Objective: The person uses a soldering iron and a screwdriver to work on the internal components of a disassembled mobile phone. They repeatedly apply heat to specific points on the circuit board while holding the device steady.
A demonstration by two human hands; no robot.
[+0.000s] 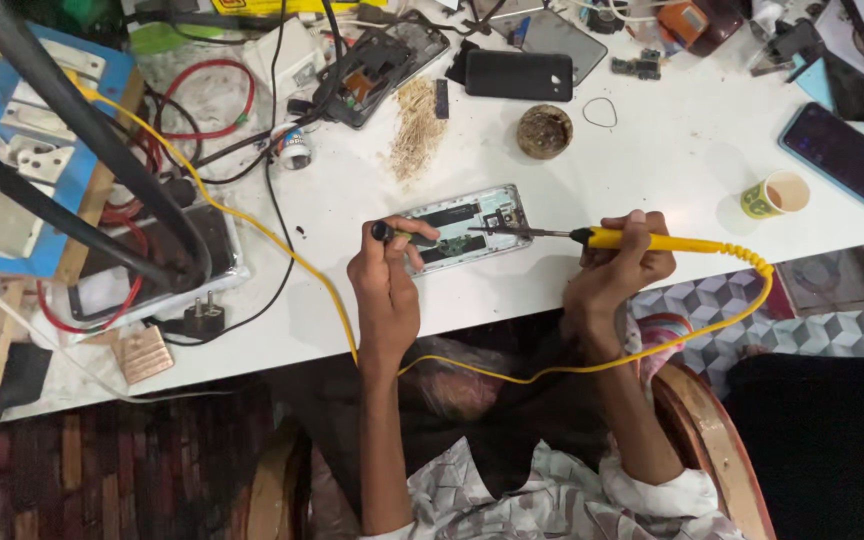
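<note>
Right hand is wrapped around a yellow soldering iron, tip down on the opened phone lying on the white table; left hand pinches a dark-handled tool at the phone's left end; a paper cup sits off to the right.

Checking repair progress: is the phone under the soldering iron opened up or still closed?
Opened: the phone lies with its cover off, dark inner parts and circuitry exposed.

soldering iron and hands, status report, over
Right hand grips yellow soldering iron, tip on opened phone. Left hand holds dark tool at phone's left edge. Yellow cord trails clear of phone.
</note>
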